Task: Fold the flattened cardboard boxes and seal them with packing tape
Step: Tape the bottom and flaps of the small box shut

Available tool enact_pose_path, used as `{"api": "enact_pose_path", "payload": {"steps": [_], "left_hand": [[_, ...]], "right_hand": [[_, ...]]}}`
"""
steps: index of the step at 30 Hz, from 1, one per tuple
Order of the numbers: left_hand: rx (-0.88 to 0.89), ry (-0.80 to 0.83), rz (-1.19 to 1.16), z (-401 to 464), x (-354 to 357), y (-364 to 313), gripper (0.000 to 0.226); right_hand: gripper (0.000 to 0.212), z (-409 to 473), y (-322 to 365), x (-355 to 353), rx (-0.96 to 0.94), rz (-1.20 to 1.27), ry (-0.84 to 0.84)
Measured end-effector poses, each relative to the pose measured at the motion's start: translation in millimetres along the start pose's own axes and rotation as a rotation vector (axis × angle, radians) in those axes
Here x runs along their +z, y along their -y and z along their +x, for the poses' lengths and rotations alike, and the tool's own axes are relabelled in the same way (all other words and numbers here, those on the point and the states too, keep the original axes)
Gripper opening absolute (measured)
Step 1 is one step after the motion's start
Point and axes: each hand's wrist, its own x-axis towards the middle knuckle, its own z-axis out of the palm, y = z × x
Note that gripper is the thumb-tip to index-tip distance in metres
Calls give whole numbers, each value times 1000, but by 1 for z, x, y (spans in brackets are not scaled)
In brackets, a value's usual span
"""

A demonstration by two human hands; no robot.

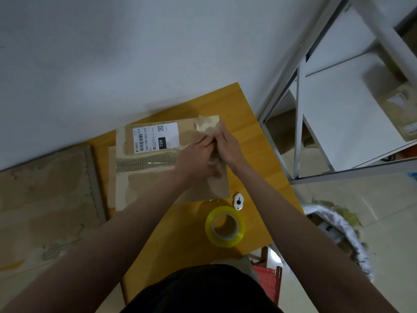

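A flattened brown cardboard box [146, 175] with a white shipping label [155, 137] lies on the small wooden table [255, 141]. My left hand [196, 157] and my right hand [228, 145] meet over the box's right end. Both pinch a crumpled strip of old tape [214, 154] that hangs between them above the cardboard. A roll of yellowish packing tape [225, 226] stands on the table near the front. A small white cutter [238, 201] lies just behind the roll.
A large sheet of flattened cardboard [45, 199] leans at the left of the table. A white metal shelf rack [338, 109] holding a cardboard box [404, 109] stands at the right. A lined waste bin [338, 229] and a red stool [268, 281] sit on the floor.
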Motion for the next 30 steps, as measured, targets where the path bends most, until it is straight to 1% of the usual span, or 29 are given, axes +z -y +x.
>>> {"api": "enact_pose_path", "payload": {"steps": [2, 6, 9, 12, 15, 17, 23, 27, 30], "left_hand": [[2, 4, -13, 0, 1, 3, 103], [0, -14, -50, -5, 4, 6, 103], [-2, -26, -66, -7, 4, 6, 103], [-8, -12, -64, -8, 6, 6, 107], [-15, -3, -63, -9, 7, 7, 110], [-3, -25, -69, -12, 7, 8, 109], [5, 12, -101, -14, 9, 11, 107], [30, 25, -123, -16, 11, 13, 107], [27, 28, -119, -17, 13, 12, 105]], "right_hand": [[51, 8, 1, 7, -26, -61, -32], [50, 29, 0, 9, -16, -131, -66], [49, 39, 0, 5, -3, -146, -50], [50, 34, 0, 1, -41, -227, -59], [52, 8, -10, 1, -102, -273, -56], [52, -20, -24, 2, -135, -256, -33], [47, -109, -68, 10, -94, -208, -16], [45, -133, -79, 16, -66, -215, -76], [36, -137, -75, 13, -93, -164, -152]]}}
